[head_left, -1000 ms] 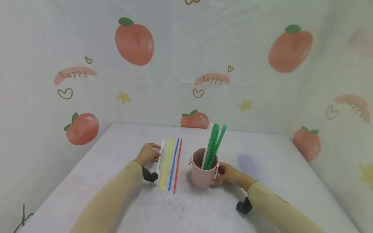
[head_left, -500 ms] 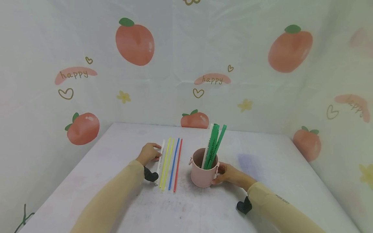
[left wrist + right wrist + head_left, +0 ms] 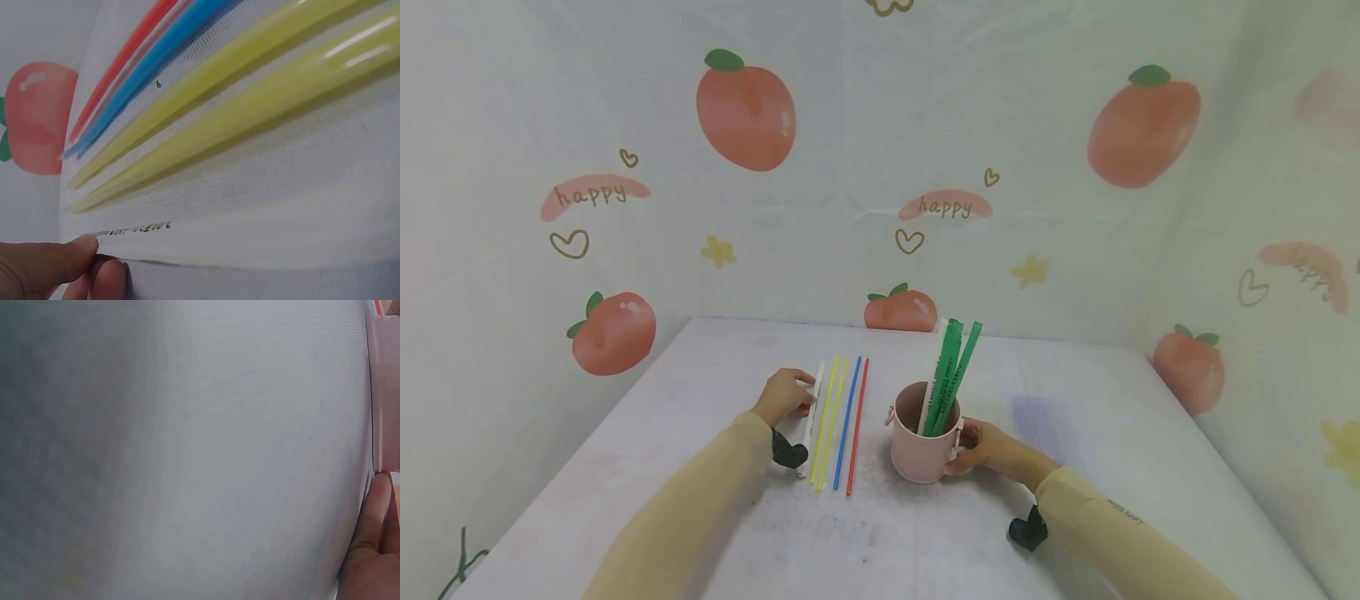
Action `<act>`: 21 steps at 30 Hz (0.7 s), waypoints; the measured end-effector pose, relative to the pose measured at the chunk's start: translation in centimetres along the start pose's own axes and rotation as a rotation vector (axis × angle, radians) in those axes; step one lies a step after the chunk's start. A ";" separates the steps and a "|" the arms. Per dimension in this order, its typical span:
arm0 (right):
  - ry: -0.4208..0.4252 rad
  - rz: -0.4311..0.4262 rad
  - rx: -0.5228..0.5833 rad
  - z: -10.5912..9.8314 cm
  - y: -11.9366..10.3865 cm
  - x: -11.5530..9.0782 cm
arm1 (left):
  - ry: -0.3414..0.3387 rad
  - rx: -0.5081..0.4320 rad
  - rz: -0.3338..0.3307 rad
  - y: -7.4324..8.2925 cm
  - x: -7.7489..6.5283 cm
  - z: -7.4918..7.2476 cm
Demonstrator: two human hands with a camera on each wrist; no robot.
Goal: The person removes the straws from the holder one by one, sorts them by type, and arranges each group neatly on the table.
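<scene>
Between thumb and fingers, my left hand (image 3: 784, 393) pinches a white paper-wrapped straw (image 3: 810, 429) near its far part. The left wrist view shows the thumb (image 3: 78, 253) on top of the wrapper (image 3: 250, 240), beside the black print. The straw appears to lie along the table. My right hand (image 3: 996, 450) grips the right side of a small pink bucket (image 3: 916, 460), by its handle lug; part of the grip is hidden. Several green-wrapped straws (image 3: 950, 375) and a white-wrapped one (image 3: 931, 390) lean upright in the bucket.
Right of the white straw lie two yellow straws (image 3: 824, 425), a blue straw (image 3: 847, 425) and a red straw (image 3: 858, 425), roughly parallel, between left hand and bucket. A white cloth covers the table (image 3: 880, 550). A fruit-printed curtain (image 3: 850, 125) hangs behind.
</scene>
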State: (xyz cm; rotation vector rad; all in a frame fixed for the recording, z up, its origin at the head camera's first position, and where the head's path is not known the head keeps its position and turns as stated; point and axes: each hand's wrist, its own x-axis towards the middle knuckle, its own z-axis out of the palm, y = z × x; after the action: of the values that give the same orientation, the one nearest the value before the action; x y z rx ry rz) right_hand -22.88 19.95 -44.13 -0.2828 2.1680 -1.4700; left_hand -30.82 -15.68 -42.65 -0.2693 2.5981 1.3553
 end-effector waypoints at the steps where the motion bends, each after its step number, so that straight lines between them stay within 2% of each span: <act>1: 0.000 0.000 0.000 0.0 0.0 0.0 | 0.001 0.003 0.001 0.0 0.0 0.0; 13: 0.001 -0.006 0.001 0.1 -0.1 0.0 | -0.007 -0.068 -0.027 -0.4 -0.2 -0.3; 21: -0.007 -0.015 0.010 0.1 0.0 0.0 | -0.019 -0.098 -0.044 -0.7 0.2 -0.3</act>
State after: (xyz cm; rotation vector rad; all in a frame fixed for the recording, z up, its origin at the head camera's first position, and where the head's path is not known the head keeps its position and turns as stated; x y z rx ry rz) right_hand -22.85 19.88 -44.15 -0.3012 2.1561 -1.4858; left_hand -30.84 -16.32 -43.10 -0.3254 2.4992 1.4645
